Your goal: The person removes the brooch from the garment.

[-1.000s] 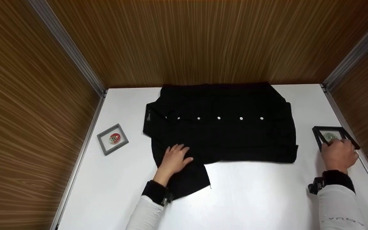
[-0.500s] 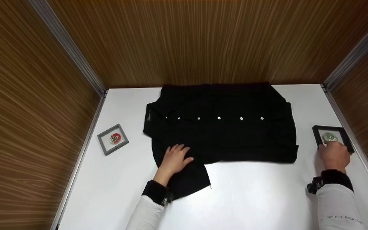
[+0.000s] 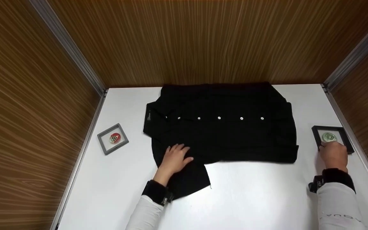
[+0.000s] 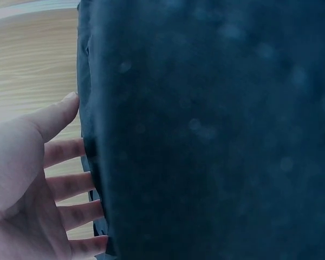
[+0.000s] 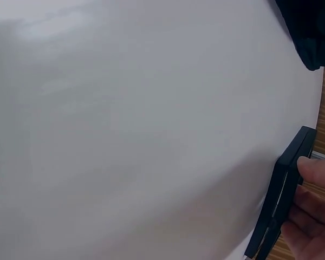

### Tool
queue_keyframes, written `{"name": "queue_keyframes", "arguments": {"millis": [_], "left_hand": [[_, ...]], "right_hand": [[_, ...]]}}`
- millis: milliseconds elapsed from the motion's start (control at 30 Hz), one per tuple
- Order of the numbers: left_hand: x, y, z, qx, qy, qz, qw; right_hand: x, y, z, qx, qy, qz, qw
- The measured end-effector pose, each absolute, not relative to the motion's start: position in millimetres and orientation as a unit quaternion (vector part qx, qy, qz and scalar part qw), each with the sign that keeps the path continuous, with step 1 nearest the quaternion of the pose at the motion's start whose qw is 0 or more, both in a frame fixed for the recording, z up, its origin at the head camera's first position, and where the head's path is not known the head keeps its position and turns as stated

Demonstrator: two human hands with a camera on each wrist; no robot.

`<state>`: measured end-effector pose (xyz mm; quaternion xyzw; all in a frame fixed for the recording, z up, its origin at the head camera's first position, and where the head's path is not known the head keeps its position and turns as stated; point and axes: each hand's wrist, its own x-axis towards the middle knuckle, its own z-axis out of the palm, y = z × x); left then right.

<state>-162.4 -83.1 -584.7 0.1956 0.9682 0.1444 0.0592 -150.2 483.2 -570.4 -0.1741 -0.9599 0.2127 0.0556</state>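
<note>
In the head view, my left hand (image 3: 172, 163) rests flat, fingers straight, on the sleeve of a black button-up shirt (image 3: 235, 137) spread on the table. The left wrist view shows its fingertips (image 4: 78, 184) at the dark cloth. At the far right, my right hand (image 3: 334, 155) grips the near edge of a black coin display frame (image 3: 328, 128). A round green coin (image 3: 329, 137) shows inside its clear window. In the right wrist view, the thumb is on the side of the frame (image 5: 281, 189) with the fingers curled beyond it; the two halves lie together.
A grey display frame (image 3: 102, 145) holding a red and green coin (image 3: 115, 138) lies left of the shirt. Wood-patterned walls (image 3: 184, 41) close in the white table (image 3: 251, 198) at the back and both sides.
The black frame's two halves stood apart around the green coin one second ago and now lie together. My right hand moved slightly left. My left hand has not moved.
</note>
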Motion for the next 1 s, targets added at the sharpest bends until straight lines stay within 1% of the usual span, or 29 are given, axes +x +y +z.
{"name": "queue_keyframes", "arguments": {"millis": [167, 267, 500, 733, 867, 1000], "left_hand": [[-161.8, -84.8, -585.8, 0.192, 0.969, 0.145, 0.059], [-161.2, -85.3, -586.0, 0.191, 0.969, 0.148, 0.058], [-161.0, -85.1, -585.6, 0.186, 0.968, 0.154, 0.064], [-160.6, -85.1, -585.0, 0.193, 0.968, 0.15, 0.055], [-162.1, -85.4, -582.9, 0.197, 0.967, 0.15, 0.049], [-167.4, -87.0, -579.0, 0.205, 0.965, 0.162, 0.029]], "right_hand": [[-150.5, 481.0, -575.7, -0.162, -0.958, 0.218, 0.092], [-151.4, 482.5, -577.0, -0.158, -0.958, 0.221, 0.095], [-152.7, 485.9, -579.0, -0.165, -0.955, 0.234, 0.078], [-150.1, 485.9, -580.0, -0.172, -0.951, 0.249, 0.069], [-147.5, 485.6, -578.7, -0.168, -0.952, 0.253, 0.043], [-144.8, 482.5, -576.7, -0.143, -0.958, 0.247, 0.023]]}}
